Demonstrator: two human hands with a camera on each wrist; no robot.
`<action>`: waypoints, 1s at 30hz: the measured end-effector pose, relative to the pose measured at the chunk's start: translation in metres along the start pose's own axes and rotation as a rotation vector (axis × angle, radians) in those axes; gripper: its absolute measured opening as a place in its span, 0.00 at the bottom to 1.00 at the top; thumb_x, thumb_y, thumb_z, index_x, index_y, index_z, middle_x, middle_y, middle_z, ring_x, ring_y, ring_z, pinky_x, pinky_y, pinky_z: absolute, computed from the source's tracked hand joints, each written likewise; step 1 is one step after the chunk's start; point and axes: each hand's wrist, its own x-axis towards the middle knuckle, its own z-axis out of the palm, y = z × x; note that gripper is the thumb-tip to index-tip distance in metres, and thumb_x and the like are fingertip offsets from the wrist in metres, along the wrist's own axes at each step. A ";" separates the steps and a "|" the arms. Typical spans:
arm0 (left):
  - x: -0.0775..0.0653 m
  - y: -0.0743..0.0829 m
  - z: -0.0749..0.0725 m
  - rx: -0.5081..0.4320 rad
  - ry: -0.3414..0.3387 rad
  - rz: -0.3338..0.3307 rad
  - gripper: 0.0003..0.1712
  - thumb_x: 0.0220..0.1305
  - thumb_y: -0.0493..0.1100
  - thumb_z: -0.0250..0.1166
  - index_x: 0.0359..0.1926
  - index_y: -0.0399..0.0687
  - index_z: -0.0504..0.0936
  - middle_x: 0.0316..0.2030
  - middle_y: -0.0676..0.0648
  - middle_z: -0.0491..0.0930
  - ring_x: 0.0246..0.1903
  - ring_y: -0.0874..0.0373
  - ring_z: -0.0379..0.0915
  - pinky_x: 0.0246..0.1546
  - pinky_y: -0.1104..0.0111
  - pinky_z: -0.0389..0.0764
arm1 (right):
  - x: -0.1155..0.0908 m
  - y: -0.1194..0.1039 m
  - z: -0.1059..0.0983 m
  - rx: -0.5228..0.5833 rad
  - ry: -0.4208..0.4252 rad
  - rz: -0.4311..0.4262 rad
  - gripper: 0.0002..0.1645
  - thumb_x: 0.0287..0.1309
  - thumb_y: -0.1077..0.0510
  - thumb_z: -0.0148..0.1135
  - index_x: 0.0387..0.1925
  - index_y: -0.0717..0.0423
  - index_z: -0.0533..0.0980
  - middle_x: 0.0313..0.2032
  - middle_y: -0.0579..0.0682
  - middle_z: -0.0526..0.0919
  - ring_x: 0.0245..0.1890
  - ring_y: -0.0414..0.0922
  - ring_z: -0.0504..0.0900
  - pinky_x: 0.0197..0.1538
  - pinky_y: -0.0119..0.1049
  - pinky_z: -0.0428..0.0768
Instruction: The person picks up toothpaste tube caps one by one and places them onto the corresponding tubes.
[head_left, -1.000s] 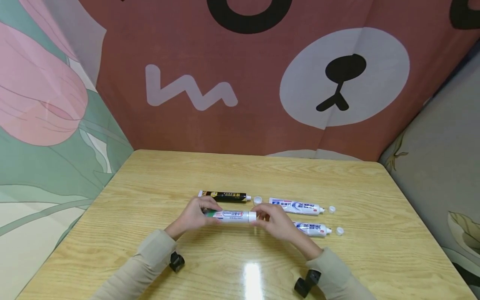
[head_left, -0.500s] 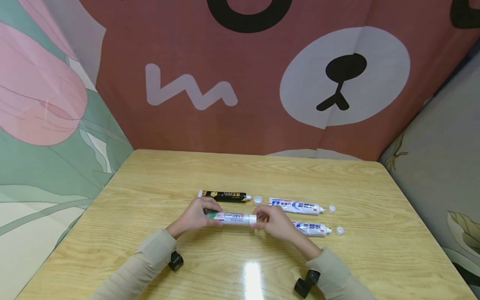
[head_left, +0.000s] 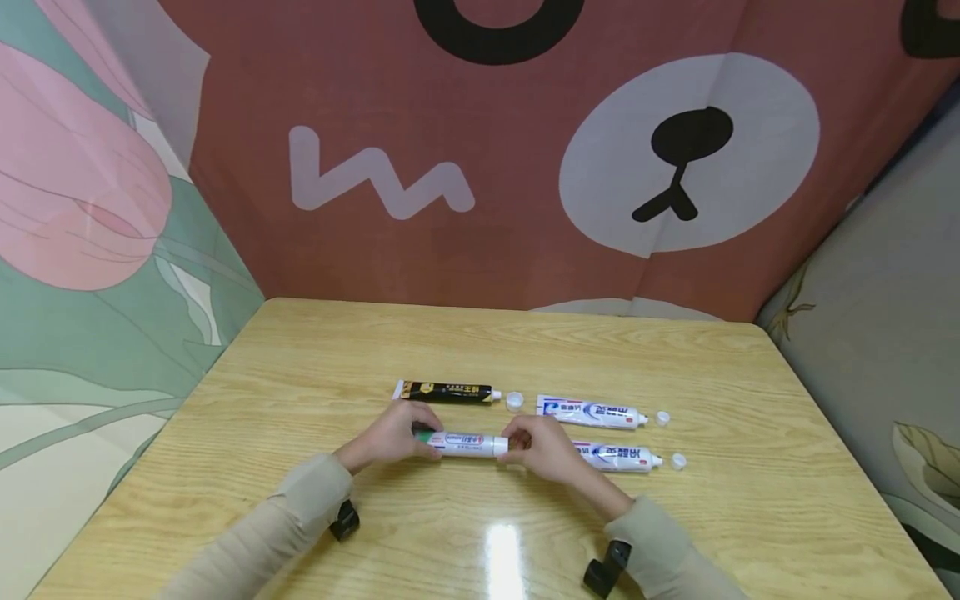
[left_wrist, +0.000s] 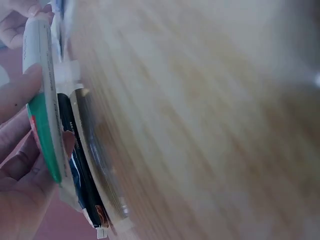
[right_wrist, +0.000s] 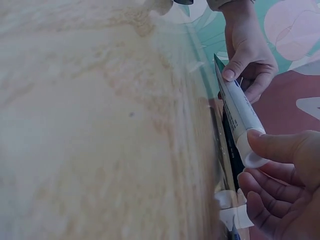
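In the head view, a white and green toothpaste tube lies level between both hands, over the middle of the table. My left hand grips its green tail end, thumb on the near side. At the other end, my right hand pinches the white cap, which sits on the tube. The right wrist view shows thumb and fingers on this cap. Behind the tube lies a black toothpaste tube, its nozzle bare. Two white and blue toothpaste tubes lie to the right, the nearer partly hidden by my right hand.
Loose white caps lie by the uncapped tubes: one cap beside the black tube, another cap and a third cap at the right. The wooden table meets a bear-print cloth at the back.
Both hands have shifted slightly toward the person with the white and green toothpaste tube. More of the nearer white and blue tube shows. The other tubes and loose caps stay put.
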 end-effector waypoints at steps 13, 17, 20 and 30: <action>0.001 -0.005 -0.001 0.078 -0.033 0.088 0.14 0.39 0.35 0.74 0.33 0.41 0.84 0.33 0.50 0.81 0.33 0.60 0.75 0.36 0.69 0.75 | 0.003 0.000 0.003 -0.068 -0.027 0.046 0.15 0.36 0.60 0.74 0.29 0.58 0.78 0.21 0.43 0.77 0.20 0.36 0.70 0.25 0.28 0.70; 0.001 -0.004 -0.007 0.048 -0.031 0.066 0.13 0.43 0.34 0.72 0.35 0.38 0.83 0.34 0.48 0.82 0.34 0.58 0.76 0.37 0.69 0.77 | 0.003 0.003 0.000 -0.069 -0.057 0.025 0.16 0.37 0.60 0.73 0.31 0.60 0.78 0.22 0.44 0.77 0.21 0.37 0.71 0.25 0.28 0.71; 0.000 -0.003 -0.014 -0.007 -0.020 0.038 0.14 0.46 0.35 0.71 0.37 0.35 0.82 0.35 0.45 0.81 0.35 0.56 0.76 0.38 0.68 0.77 | 0.002 0.004 -0.006 -0.050 -0.053 -0.005 0.16 0.38 0.60 0.73 0.32 0.62 0.78 0.24 0.46 0.79 0.23 0.38 0.73 0.28 0.29 0.74; 0.002 -0.004 -0.030 -0.057 0.000 0.014 0.15 0.49 0.37 0.70 0.39 0.35 0.82 0.36 0.42 0.82 0.36 0.52 0.75 0.31 0.70 0.75 | 0.006 0.009 -0.028 0.014 -0.032 -0.057 0.18 0.42 0.62 0.71 0.37 0.68 0.78 0.26 0.50 0.79 0.25 0.39 0.75 0.30 0.30 0.75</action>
